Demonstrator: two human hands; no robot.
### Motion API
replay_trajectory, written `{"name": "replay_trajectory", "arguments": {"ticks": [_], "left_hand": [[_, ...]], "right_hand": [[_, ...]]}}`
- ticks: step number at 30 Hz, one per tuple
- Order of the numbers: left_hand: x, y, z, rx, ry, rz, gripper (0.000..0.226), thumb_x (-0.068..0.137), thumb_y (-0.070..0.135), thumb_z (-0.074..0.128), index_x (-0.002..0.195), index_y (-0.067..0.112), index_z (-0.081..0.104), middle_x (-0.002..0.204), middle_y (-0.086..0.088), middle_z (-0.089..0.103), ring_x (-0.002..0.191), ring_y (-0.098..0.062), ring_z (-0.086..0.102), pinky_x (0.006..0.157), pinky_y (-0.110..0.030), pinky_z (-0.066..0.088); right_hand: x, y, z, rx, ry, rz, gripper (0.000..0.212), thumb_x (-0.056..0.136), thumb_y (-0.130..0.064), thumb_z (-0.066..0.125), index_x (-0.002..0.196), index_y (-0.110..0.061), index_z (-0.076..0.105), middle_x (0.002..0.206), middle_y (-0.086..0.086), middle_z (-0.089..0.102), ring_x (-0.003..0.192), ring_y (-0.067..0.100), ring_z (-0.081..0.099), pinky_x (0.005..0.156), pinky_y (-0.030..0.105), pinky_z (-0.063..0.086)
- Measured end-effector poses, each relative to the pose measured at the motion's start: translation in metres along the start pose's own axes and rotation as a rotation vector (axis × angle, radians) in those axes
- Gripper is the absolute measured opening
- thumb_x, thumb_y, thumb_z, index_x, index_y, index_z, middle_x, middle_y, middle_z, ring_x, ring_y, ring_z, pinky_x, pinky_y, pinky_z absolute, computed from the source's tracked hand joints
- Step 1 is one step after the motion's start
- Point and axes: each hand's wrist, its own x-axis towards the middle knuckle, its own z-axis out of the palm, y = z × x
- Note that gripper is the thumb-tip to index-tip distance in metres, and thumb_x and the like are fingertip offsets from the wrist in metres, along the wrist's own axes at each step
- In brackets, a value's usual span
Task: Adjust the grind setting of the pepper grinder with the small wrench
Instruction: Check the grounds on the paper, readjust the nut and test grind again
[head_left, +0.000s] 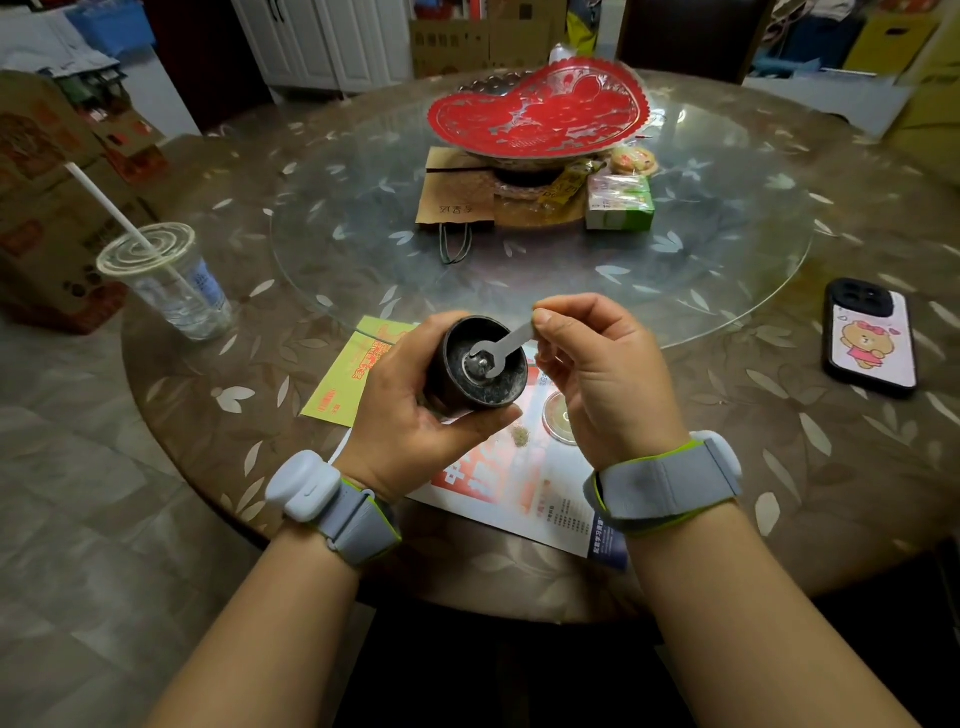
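My left hand (410, 421) grips a dark round pepper grinder (470, 387), tipped so its hollow underside faces me. A metal nut sits at the centre of that hollow. A small flat silver wrench (501, 347) reaches into the hollow, its open jaw around the nut. My right hand (602, 384) pinches the wrench's outer end between thumb and forefinger. Both hands are held just above the table's near edge.
Under my hands lie a printed leaflet (524, 493), a yellow-green card (343, 384), a small clear dish (561, 418) and a pinch of ground pepper (521, 437). A plastic cup with a straw (171, 280) stands left, a phone (870, 338) lies right, and a glass turntable (727, 249) carries boxes and a red plate.
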Motion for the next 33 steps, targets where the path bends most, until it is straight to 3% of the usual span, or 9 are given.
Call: {"name": "replay_trajectory", "arguments": {"ticks": [5,12,21,25,29,33], "left_hand": [[0.0,0.0,0.001,-0.005,0.004,0.0,0.056,0.072,0.04,0.078,0.118,0.019,0.054,0.111,0.006,0.062,0.104,-0.015,0.062,0.09,-0.037,0.053],[0.0,-0.001,0.001,0.014,0.012,-0.004,0.056,0.072,0.041,0.078,0.118,0.021,0.054,0.112,0.007,0.062,0.105,-0.014,0.062,0.09,-0.039,0.053],[-0.001,-0.004,0.001,0.018,0.03,0.003,0.059,0.071,0.043,0.078,0.119,0.016,0.054,0.111,0.004,0.062,0.103,-0.017,0.063,0.09,-0.039,0.053],[0.001,-0.005,0.0,-0.008,0.056,-0.021,0.065,0.072,0.056,0.075,0.121,0.021,0.053,0.113,0.009,0.061,0.106,-0.017,0.062,0.093,-0.039,0.052],[0.002,-0.006,-0.003,-0.046,0.084,-0.039,0.063,0.072,0.058,0.075,0.12,0.025,0.053,0.11,0.017,0.06,0.105,-0.02,0.061,0.094,-0.044,0.051],[0.002,-0.007,-0.001,-0.055,0.076,-0.046,0.063,0.071,0.055,0.077,0.12,0.024,0.053,0.11,0.007,0.061,0.105,-0.025,0.061,0.093,-0.052,0.05]], "right_hand": [[-0.01,0.004,-0.001,0.101,0.062,0.052,0.03,0.083,0.004,0.063,0.064,-0.018,0.068,0.059,-0.002,0.061,0.055,0.01,0.05,0.06,0.022,0.044],[-0.024,0.005,0.003,0.216,0.167,0.107,0.02,0.085,0.004,0.06,0.072,-0.011,0.061,0.053,-0.004,0.06,0.045,0.006,0.054,0.047,0.016,0.045],[-0.023,0.004,0.005,0.253,0.161,0.127,0.019,0.085,0.006,0.059,0.074,-0.009,0.061,0.053,0.0,0.059,0.043,0.007,0.052,0.046,0.018,0.046],[-0.006,0.001,-0.013,0.322,0.238,0.103,0.018,0.084,0.007,0.061,0.075,-0.008,0.061,0.061,0.006,0.06,0.043,0.009,0.049,0.049,0.019,0.046],[0.024,0.006,-0.049,0.123,0.423,-0.059,0.018,0.083,0.005,0.066,0.074,-0.011,0.064,0.062,0.001,0.065,0.052,0.012,0.062,0.061,0.023,0.054],[0.052,0.013,-0.082,-0.361,0.449,-0.246,0.012,0.075,-0.002,0.073,0.074,-0.012,0.069,0.066,0.004,0.068,0.064,0.015,0.065,0.071,0.028,0.054]]}}
